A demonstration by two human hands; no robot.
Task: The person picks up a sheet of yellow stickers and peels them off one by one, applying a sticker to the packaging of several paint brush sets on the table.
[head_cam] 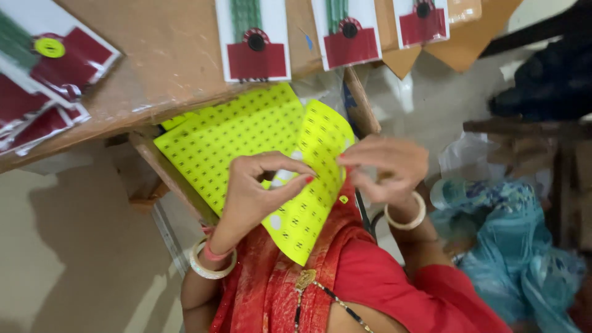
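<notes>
Left hand (250,191): held the yellow sticker sheet (311,185) from the front, thumb and forefinger pinched nearly closed on a spot near the sheet's middle, apparently picking at one small sticker.
Right hand (385,166): fingers (351,161) curled closed on the sheet's right edge, bending the upper part back.
Sheet location: held in the air over the lap, just below the desk (172,55) edge; several round blanks showed where stickers were gone.
Second sheet: a flatter yellow sheet (228,139) lay behind and to the left of the held one, partly under the desk edge.
Doing the peel well (judgement): keep the bend tight right at the sticker so its edge lifts; lift with the nail, don't drag; right hand should keep the sheet taut so it doesn't flop.
On the desk: white cards (253,40) with a red panel, green strands and a dark button, laid in a row along the edge; more at left, one with a yellow button (49,47).
In the way: the desk edge and its wooden leg (361,105) sat close above the hands, limited room to lift the sheet.
Nearby: bluish plastic bags (505,234) to the right on the floor, well apart from the hands.
Wrists: a pale bangle (404,216) on each.
</notes>
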